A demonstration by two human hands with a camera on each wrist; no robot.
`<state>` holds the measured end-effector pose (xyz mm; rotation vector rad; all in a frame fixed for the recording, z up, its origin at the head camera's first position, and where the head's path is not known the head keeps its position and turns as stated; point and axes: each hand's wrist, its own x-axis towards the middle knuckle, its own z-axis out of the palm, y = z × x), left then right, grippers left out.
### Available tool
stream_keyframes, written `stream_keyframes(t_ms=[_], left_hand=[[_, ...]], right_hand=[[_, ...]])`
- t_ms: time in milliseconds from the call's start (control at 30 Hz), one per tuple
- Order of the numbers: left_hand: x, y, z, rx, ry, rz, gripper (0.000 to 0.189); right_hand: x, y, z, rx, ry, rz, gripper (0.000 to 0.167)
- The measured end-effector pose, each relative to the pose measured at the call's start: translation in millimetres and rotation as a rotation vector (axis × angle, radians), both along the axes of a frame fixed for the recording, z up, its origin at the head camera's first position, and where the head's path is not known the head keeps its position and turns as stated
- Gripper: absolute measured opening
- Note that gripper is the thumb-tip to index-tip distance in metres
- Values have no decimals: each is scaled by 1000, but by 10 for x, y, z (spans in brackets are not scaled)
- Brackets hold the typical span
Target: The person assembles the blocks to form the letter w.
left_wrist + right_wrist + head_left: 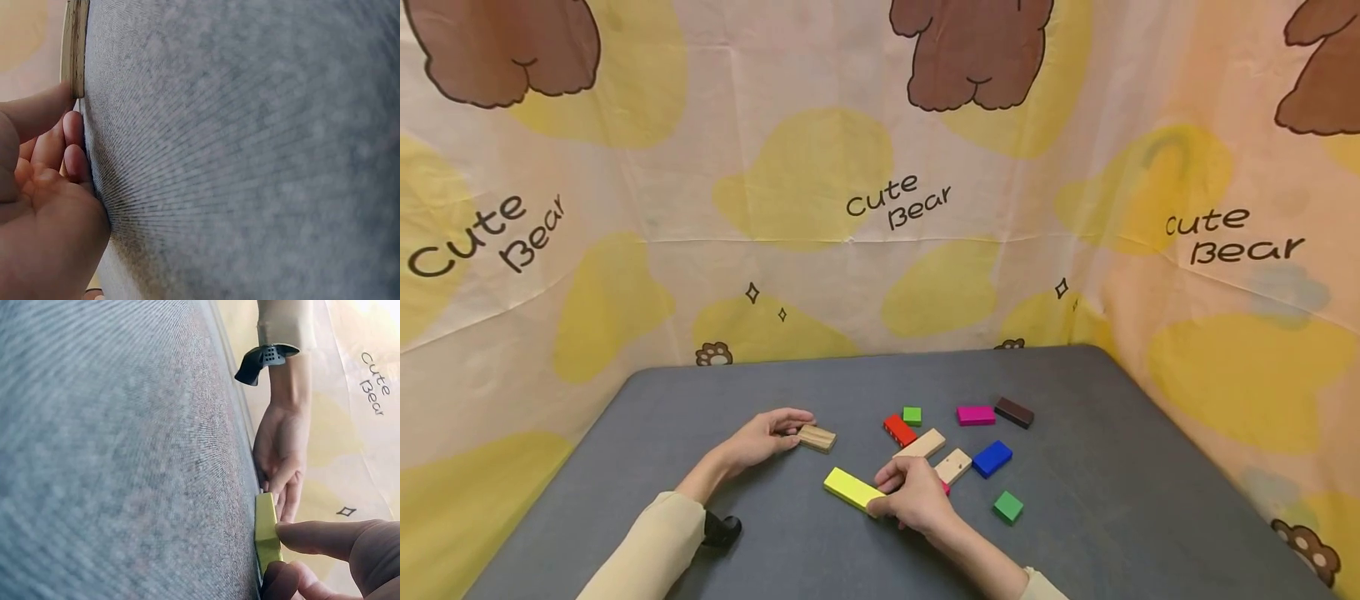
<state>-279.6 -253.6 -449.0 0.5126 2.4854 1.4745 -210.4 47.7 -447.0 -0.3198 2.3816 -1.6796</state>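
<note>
My left hand (763, 437) holds the near end of a striped brown wooden block (817, 439), its thumb on the near side and fingers on the far side. In the left wrist view the thumb meets the end of that wooden block (73, 50), while the other fingers are bent below. Thumb and fingers of my right hand (919, 498) pinch the right end of a long yellow block (850, 487), which lies on the table slanting toward the left hand. Up close, the yellow block (267, 528) shows between thumb and index finger in the right wrist view.
Beyond the right hand lie two pale wooden blocks (953, 467), a red block (899, 430) and a light green one (912, 416). Farther right are magenta (976, 416), dark brown (1014, 412), blue (992, 458) and green (1008, 507) blocks. Printed cloth (850, 275) walls the grey table (760, 558).
</note>
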Motion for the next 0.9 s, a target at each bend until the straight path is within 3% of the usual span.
stream_keyframes(t_ms=[200, 533, 733, 900], left_hand=[[19, 8, -2, 14, 1, 23, 39], [43, 112, -61, 50, 58, 159, 33], [43, 172, -60, 53, 26, 230, 29], [32, 198, -51, 62, 13, 238, 28]], right_hand=[[13, -21, 8, -2, 2, 10, 27], [0, -3, 43, 61, -19, 109, 37], [0, -13, 51, 67, 2, 178, 40], [-27, -59, 44, 77, -9, 190, 39]])
